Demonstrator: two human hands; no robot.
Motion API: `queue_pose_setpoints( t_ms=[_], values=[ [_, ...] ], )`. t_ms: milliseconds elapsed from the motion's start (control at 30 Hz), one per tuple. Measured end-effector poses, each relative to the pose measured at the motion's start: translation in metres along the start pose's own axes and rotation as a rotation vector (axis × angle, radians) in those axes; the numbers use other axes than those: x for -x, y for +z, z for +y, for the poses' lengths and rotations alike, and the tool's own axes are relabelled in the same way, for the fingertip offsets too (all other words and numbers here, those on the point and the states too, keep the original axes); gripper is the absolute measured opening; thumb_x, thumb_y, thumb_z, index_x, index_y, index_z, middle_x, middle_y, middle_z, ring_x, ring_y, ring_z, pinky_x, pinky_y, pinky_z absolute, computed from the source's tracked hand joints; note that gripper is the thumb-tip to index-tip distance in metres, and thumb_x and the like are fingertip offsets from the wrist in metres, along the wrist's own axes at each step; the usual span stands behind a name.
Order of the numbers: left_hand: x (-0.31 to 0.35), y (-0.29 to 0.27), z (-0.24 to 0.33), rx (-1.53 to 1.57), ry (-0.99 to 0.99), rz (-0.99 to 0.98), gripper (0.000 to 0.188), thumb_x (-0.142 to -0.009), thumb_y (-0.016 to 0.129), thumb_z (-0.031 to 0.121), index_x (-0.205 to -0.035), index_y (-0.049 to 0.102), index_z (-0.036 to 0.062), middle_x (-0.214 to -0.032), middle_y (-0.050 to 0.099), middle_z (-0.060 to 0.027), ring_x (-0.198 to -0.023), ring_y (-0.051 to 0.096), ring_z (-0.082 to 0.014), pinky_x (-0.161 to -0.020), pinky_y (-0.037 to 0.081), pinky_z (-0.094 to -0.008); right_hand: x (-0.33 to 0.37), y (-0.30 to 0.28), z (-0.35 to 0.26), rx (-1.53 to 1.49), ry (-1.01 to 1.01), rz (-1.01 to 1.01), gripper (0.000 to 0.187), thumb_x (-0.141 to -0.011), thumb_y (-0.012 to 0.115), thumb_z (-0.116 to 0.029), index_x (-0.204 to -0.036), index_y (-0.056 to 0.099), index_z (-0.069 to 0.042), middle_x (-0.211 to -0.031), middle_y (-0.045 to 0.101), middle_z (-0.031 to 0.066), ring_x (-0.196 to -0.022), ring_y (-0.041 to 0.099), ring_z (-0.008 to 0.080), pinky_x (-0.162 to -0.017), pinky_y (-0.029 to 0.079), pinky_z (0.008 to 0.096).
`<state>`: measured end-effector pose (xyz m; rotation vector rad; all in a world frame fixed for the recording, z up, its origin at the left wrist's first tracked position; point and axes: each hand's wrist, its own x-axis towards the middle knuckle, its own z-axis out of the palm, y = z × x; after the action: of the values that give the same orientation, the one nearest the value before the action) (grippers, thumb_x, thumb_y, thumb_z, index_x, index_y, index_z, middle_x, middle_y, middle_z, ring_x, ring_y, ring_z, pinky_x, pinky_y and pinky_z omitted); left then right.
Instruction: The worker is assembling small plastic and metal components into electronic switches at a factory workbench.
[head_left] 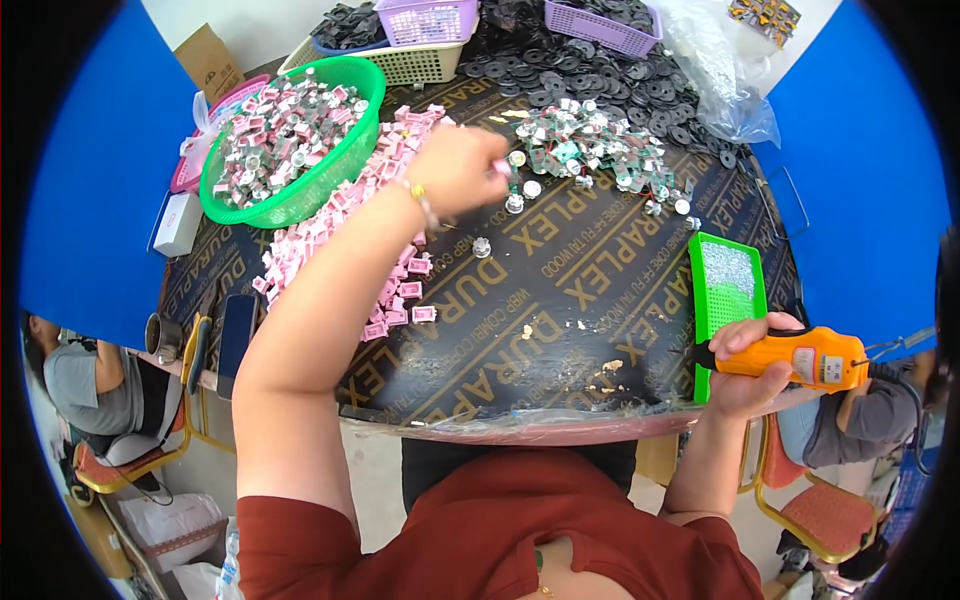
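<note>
By the green rectangular plastic tray (702, 300), the right grip (740, 388) clamps an orange plastic driver (822, 360), likely for readiness. Left of it, the left grip (455, 170) is blurred; I cannot tell.

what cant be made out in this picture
In the head view:
What the left hand pinches, if anything: motion blur.
Part of the orange tool: covered by the right hand.
Single silvery bits in the green tray: too small.
Bottom of the green basket: hidden by heaped parts.
Back of right purple basket: cut off by top edge.
</note>
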<state>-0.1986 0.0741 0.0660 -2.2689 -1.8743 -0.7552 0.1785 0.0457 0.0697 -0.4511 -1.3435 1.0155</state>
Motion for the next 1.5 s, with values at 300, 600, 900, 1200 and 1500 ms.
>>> queue_pose_setpoints(
  t_ms=[300,600,900,1200,1500],
  values=[
    [0.053,0.048,0.136,0.5,0.142,-0.382,0.011,-0.072,0.062,0.01,-0.079,0.057,0.0028,-0.072,0.062,-0.0138,-0.07,0.063,-0.0315,-0.064,0.05,-0.04,0.003,-0.015,-0.004,0.002,0.007,0.044,0.065,-0.079,0.063,-0.059,-0.109,0.044,-0.005,-0.066,0.055,0.0096,-0.052,0.053,0.0177,-0.049,0.047,0.0293],
    [0.051,0.071,0.133,0.382,0.18,-0.251,0.013,-0.077,0.064,0.014,-0.085,0.066,0.0033,-0.086,0.06,-0.0111,-0.084,0.059,-0.0304,-0.076,0.049,-0.0391,0.004,-0.031,-0.01,0.006,0.001,0.097,0.066,-0.077,0.068,-0.057,-0.109,0.045,-0.003,-0.065,0.056,0.0101,-0.05,0.053,0.0183,-0.049,0.047,0.0301],
    [0.072,0.075,0.21,0.11,0.736,-0.228,0.031,-0.078,0.053,0.018,-0.106,0.062,0.0098,-0.096,0.058,-0.0022,-0.108,0.05,-0.0184,-0.092,0.037,-0.0318,-0.015,-0.05,-0.014,0.037,-0.103,0.122,0.063,-0.079,0.069,-0.049,-0.111,0.045,0.0,-0.067,0.057,0.011,-0.053,0.054,0.0176,-0.05,0.047,0.0276],
    [0.067,0.055,0.212,0.461,0.479,-0.329,0.018,-0.077,0.057,0.004,-0.094,0.059,0.0097,-0.095,0.057,-0.0064,-0.096,0.056,-0.0252,-0.087,0.043,-0.0355,-0.022,-0.079,0.008,0.064,0.019,0.143,0.042,-0.087,0.066,-0.028,-0.109,0.048,0.003,-0.069,0.058,0.0075,-0.055,0.056,0.013,-0.053,0.048,0.0239],
    [0.057,0.027,0.179,0.636,-0.144,-0.048,0.019,-0.071,0.073,0.002,-0.08,0.056,0.0029,-0.079,0.056,-0.0069,-0.063,0.058,-0.0152,-0.058,0.047,-0.0276,-0.018,-0.081,0.015,0.039,0.032,0.132,0.039,-0.087,0.066,-0.026,-0.108,0.049,0.002,-0.069,0.059,0.0078,-0.055,0.056,0.0129,-0.052,0.048,0.0237]
  ],
)
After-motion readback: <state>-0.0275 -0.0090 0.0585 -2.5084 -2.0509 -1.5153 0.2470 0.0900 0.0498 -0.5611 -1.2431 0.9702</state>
